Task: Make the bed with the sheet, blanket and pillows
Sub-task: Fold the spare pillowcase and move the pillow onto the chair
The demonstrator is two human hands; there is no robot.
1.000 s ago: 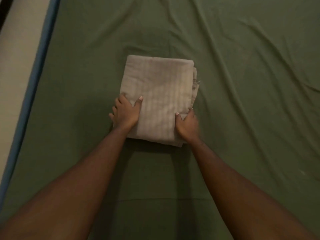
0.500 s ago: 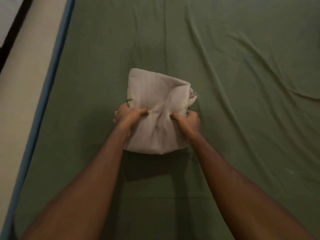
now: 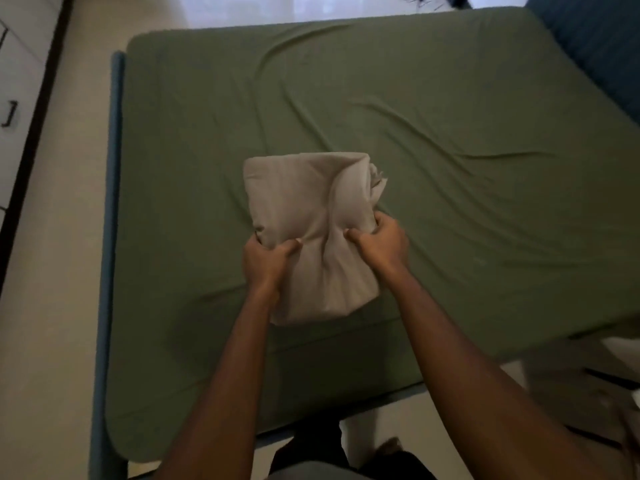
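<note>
A folded beige blanket [image 3: 311, 209] is held over the middle of the bed, bunched where I grasp it. My left hand [image 3: 265, 263] grips its left side, thumb on top. On the right side my right hand [image 3: 379, 242] grips the cloth the same way. Under it, a wrinkled green sheet [image 3: 450, 98] covers the whole mattress. No pillows are in view.
A blue bed frame [image 3: 109, 237] runs along the left side and the foot of the bed. Cream floor [image 3: 52, 271] and white drawers [image 3: 14, 81] lie to the left. A blue headboard or panel [image 3: 602, 46] stands at the upper right. My legs show at the bottom.
Both hands went from lying on the flat folded blanket to gripping and bunching it, and it has lifted off the sheet. The view has pulled back to show the whole bed.
</note>
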